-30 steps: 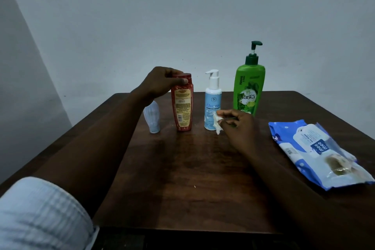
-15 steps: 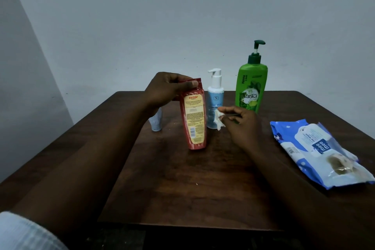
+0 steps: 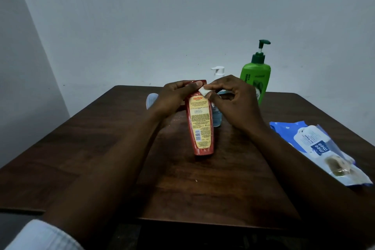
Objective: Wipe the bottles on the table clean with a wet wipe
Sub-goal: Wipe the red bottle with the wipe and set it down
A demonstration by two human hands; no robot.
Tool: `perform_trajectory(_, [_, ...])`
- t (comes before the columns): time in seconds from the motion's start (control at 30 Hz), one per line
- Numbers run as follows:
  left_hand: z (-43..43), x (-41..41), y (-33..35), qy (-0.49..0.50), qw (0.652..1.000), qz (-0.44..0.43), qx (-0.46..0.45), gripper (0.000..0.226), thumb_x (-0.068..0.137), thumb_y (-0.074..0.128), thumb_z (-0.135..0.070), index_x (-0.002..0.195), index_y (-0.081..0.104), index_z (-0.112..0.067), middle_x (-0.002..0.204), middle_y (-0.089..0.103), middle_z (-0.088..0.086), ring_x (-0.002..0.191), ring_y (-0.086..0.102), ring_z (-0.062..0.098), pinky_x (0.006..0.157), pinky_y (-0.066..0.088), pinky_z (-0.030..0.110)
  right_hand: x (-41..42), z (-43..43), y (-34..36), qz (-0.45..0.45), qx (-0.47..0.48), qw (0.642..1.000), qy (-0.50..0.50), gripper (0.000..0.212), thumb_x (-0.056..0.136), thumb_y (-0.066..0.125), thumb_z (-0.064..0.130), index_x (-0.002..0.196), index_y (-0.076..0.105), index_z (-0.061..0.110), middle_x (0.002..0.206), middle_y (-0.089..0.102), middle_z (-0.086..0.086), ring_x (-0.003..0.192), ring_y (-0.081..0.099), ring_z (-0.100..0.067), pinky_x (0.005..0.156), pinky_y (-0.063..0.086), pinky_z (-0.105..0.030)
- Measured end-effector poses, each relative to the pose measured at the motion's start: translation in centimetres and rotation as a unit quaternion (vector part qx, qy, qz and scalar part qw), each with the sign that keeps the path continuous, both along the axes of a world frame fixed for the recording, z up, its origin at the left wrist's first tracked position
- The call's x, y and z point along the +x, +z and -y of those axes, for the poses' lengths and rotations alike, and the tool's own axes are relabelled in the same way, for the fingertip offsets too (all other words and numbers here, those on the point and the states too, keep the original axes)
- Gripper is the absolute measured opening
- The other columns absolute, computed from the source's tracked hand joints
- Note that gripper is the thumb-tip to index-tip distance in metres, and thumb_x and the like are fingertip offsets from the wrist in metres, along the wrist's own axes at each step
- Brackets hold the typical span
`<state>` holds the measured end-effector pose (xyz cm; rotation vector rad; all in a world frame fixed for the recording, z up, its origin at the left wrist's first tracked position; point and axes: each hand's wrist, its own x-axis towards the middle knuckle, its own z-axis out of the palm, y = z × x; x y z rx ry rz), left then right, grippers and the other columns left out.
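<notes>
A red bottle (image 3: 200, 126) with a yellow label stands tilted on the dark wooden table (image 3: 203, 189), its base on the wood. My left hand (image 3: 174, 97) grips its upper end. My right hand (image 3: 233, 99) pinches a small folded white wet wipe (image 3: 204, 91) against the bottle's top right edge. Behind my hands stand a pale blue pump bottle (image 3: 217, 114), mostly hidden, and a tall green pump bottle (image 3: 256, 75). A small whitish bottle (image 3: 151, 100) peeks out left of my left hand.
A blue and white pack of wet wipes (image 3: 322, 146) lies on the table at the right, near its edge. A grey wall rises just behind the table's far edge.
My left hand has pulled the red bottle nearer and tilted it. My right hand has risen from beside the blue bottle and brought the wipe up against the red bottle's top.
</notes>
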<state>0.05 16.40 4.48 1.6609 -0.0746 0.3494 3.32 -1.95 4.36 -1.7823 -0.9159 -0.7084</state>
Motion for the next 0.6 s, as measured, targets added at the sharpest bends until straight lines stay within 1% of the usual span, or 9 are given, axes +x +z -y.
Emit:
perform_trajectory(0.07, [0.9,-0.1,-1.0,-0.045,0.994,-0.011,-0.099,0.025,0.102,0.053,-0.034,0.112,0.070,-0.019,0.084,0.075,-0.002,0.087,0.071,0.015,0.082,0.056,0.033,0.3,-0.1,-0.4,0.034,-0.038,0.999,-0.006,0.018,0.088,0.074,0.015,0.105,0.078,0.015,0.103,0.068,0.002,0.099,0.065,-0.006,0.080,0.057,-0.019])
perform_trajectory(0.13, [1.4,0.0,-2.2,-0.093,0.975,-0.030,-0.198,0.038,0.105,0.040,-0.042,0.118,0.065,-0.016,0.097,0.077,0.005,0.093,0.073,0.020,0.085,0.058,0.037,0.5,-0.1,-0.8,0.041,-0.058,0.997,-0.006,0.019,0.089,0.073,0.016,0.108,0.077,0.015,0.103,0.066,0.003,0.099,0.063,-0.004,0.080,0.055,-0.014])
perform_trajectory(0.2, [1.5,0.2,-3.0,-0.117,0.960,-0.034,-0.252,0.043,0.107,0.032,-0.045,0.120,0.062,-0.016,0.101,0.077,0.007,0.096,0.074,0.021,0.084,0.059,0.038,0.7,0.1,-1.0,0.031,-0.065,0.997,-0.001,0.021,0.090,0.072,0.016,0.111,0.077,0.013,0.103,0.064,0.004,0.099,0.062,-0.001,0.081,0.052,-0.010])
perform_trajectory(0.3, [1.4,0.6,-3.7,-0.168,0.935,-0.019,-0.311,0.044,0.109,0.029,-0.040,0.121,0.062,-0.014,0.108,0.075,0.009,0.099,0.072,0.023,0.085,0.060,0.039,0.7,0.6,-1.4,0.017,-0.073,0.997,0.019,0.021,0.090,0.071,0.011,0.111,0.076,0.012,0.106,0.064,0.002,0.102,0.061,0.001,0.083,0.052,-0.011])
perform_trajectory(0.4, [1.2,1.1,-4.2,-0.204,0.911,-0.010,-0.359,0.050,0.107,0.029,-0.042,0.124,0.064,-0.010,0.113,0.071,0.012,0.102,0.069,0.026,0.085,0.060,0.044,-0.1,1.4,-2.6,0.003,-0.093,0.995,0.036,0.023,0.088,0.073,0.006,0.111,0.076,0.010,0.108,0.064,0.000,0.104,0.062,-0.002,0.086,0.053,-0.012])
perform_trajectory(0.43, [1.1,1.2,-4.3,-0.217,0.904,-0.010,-0.367,0.051,0.105,0.031,-0.043,0.130,0.060,-0.009,0.114,0.070,0.014,0.103,0.068,0.026,0.086,0.060,0.044,-0.5,1.7,-3.2,-0.004,-0.100,0.994,0.039,0.023,0.087,0.073,0.006,0.110,0.076,0.010,0.109,0.065,0.000,0.104,0.063,-0.004,0.085,0.054,-0.014])
perform_trajectory(0.5, [1.0,1.4,-4.6,-0.237,0.896,-0.005,-0.375,0.057,0.100,0.040,-0.044,0.143,0.047,-0.007,0.121,0.066,0.016,0.107,0.066,0.027,0.092,0.058,0.046,-1.4,2.4,-4.4,-0.021,-0.116,0.992,0.049,0.024,0.087,0.073,0.007,0.111,0.075,0.012,0.110,0.064,0.002,0.104,0.064,-0.005,0.082,0.057,-0.016])
perform_trajectory(0.57, [1.1,1.6,-4.8,-0.247,0.892,-0.001,-0.378,0.066,0.097,0.045,-0.043,0.152,0.036,-0.006,0.125,0.062,0.018,0.109,0.064,0.029,0.096,0.054,0.047,-2.4,3.3,-5.1,-0.041,-0.144,0.987,0.054,0.023,0.088,0.071,0.009,0.110,0.075,0.015,0.109,0.063,0.005,0.105,0.063,-0.001,0.079,0.055,-0.010])
perform_trajectory(0.6, [1.1,1.6,-4.8,-0.250,0.892,-0.003,-0.376,0.069,0.097,0.045,-0.043,0.153,0.034,-0.005,0.124,0.061,0.019,0.109,0.063,0.030,0.097,0.053,0.047,-2.8,3.6,-5.4,-0.048,-0.164,0.984,0.052,0.023,0.088,0.071,0.011,0.109,0.076,0.017,0.108,0.063,0.006,0.105,0.061,0.001,0.078,0.053,-0.008])
